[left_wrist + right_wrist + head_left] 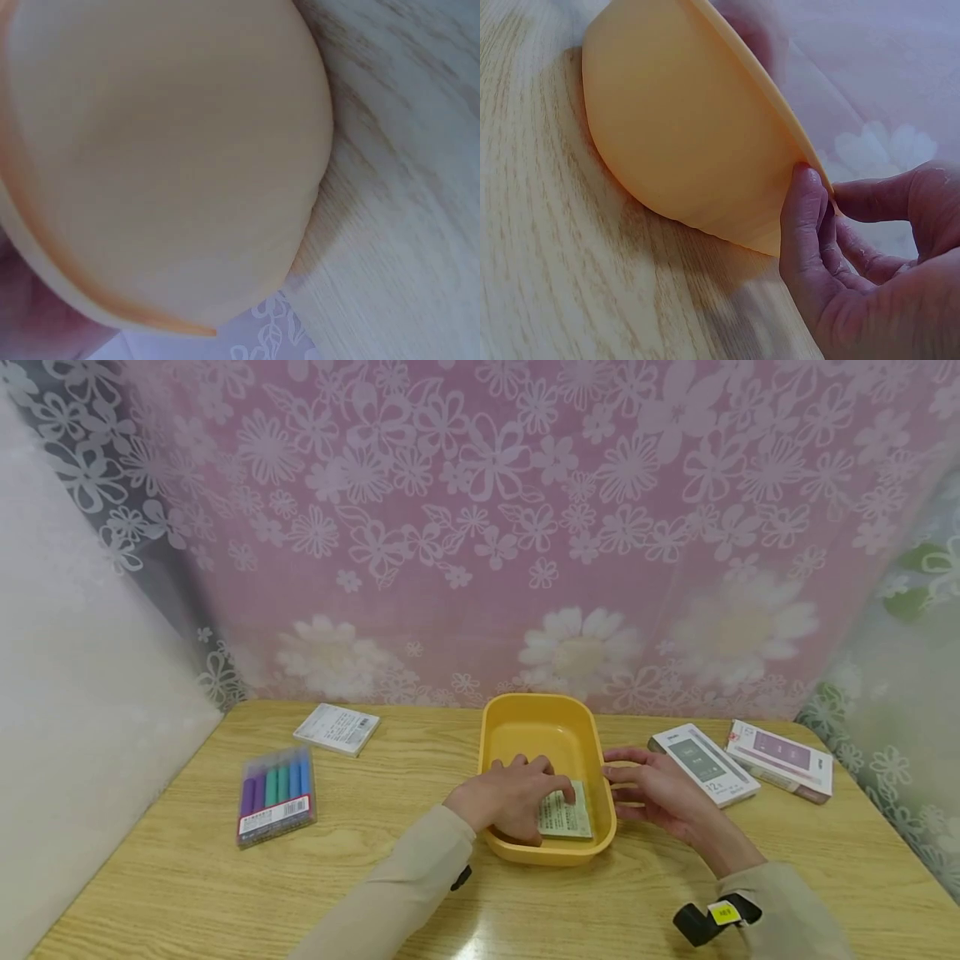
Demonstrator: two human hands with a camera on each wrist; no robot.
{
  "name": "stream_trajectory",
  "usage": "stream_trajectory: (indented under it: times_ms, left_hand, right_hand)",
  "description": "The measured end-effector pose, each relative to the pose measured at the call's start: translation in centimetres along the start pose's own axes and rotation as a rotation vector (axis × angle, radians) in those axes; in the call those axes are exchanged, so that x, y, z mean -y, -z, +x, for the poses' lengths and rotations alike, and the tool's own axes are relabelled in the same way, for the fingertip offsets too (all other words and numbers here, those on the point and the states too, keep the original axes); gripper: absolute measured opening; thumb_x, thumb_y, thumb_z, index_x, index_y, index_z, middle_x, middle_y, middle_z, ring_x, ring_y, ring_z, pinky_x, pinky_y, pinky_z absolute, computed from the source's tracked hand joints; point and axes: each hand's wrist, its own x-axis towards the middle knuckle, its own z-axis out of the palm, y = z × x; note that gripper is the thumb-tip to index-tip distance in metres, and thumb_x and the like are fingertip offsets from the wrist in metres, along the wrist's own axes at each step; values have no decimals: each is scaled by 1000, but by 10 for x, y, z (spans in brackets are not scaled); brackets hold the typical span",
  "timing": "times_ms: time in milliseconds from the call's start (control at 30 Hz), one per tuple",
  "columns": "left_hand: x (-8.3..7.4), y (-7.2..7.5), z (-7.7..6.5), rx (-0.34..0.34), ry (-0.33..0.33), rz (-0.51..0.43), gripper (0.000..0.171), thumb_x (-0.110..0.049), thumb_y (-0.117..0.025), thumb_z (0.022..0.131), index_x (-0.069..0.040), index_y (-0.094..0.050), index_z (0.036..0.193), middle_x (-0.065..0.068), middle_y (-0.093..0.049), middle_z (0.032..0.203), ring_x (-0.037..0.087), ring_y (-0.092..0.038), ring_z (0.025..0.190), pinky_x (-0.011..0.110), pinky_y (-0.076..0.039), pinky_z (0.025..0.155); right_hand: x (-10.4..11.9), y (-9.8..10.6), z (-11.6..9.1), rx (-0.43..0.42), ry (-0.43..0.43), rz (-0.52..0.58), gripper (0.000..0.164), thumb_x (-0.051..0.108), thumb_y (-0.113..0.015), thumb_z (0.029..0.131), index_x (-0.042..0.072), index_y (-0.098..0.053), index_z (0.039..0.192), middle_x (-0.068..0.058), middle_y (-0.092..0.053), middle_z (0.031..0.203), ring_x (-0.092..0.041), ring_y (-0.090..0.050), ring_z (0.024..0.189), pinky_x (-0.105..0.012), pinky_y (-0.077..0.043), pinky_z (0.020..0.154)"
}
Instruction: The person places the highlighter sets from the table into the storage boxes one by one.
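Tabletop [375, 802], near far edge: yellow bin [555, 857] | looked light, stiff; best gripped at rim | right hand [663, 793] pinched rim | left hand [510, 793] over green pack [568, 820], grip unclear

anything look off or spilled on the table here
Nothing looks spilled or damaged. The yellow tub stands upright on the table; the marker case, green-panelled box and purple-panelled box lie at different angles, which seems ordinary.
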Motion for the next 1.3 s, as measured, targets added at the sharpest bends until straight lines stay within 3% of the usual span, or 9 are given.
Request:
stream_trajectory:
  times_ms: [167,300,767,1000,1300]
  left_hand:
    - [3,4,-3,-42,-39,-83,64,-37,-79,87,-44,-49,143,-8,-46,150,21,-47,133,50,-43,106]
    - [6,7,-6,-114,-68,-113,63,-38,-72,90,-43,-47,147,-8,-43,156,23,-45,141,54,-39,112]
    - [17,5,-31,-368,-114,-50,65,-55,-61,95,-40,-41,155,-4,-35,166,24,-38,151,65,-33,116]
    - [26,3,-44,-467,-87,73,71,-67,-49,95,-40,-32,159,-1,-28,170,28,-29,156,69,-30,116]
    - [37,-1,-61,-554,-23,65,75,-70,-47,94,-40,-31,160,-1,-24,171,29,-19,160,72,-26,116]
  right_hand:
    - [0,-1,-1,-9,-9,-8,51,22,-63,101,2,-43,143,0,-72,103,-16,-71,88,-30,-62,75]
    - [1,-1,-1,-13,-12,-9,51,22,-63,101,2,-43,144,-1,-72,103,-17,-71,89,-30,-62,76]
    - [-1,-1,-1,-16,-5,-14,51,23,-63,101,3,-44,143,0,-73,104,-16,-71,88,-30,-62,75]
    - [-1,-1,-1,-14,-4,-10,50,23,-63,101,3,-45,143,0,-72,103,-16,-71,87,-30,-62,76]
    - [-2,-2,-2,-20,-3,-1,50,21,-63,101,2,-44,143,0,-72,101,-16,-70,85,-30,-62,75]
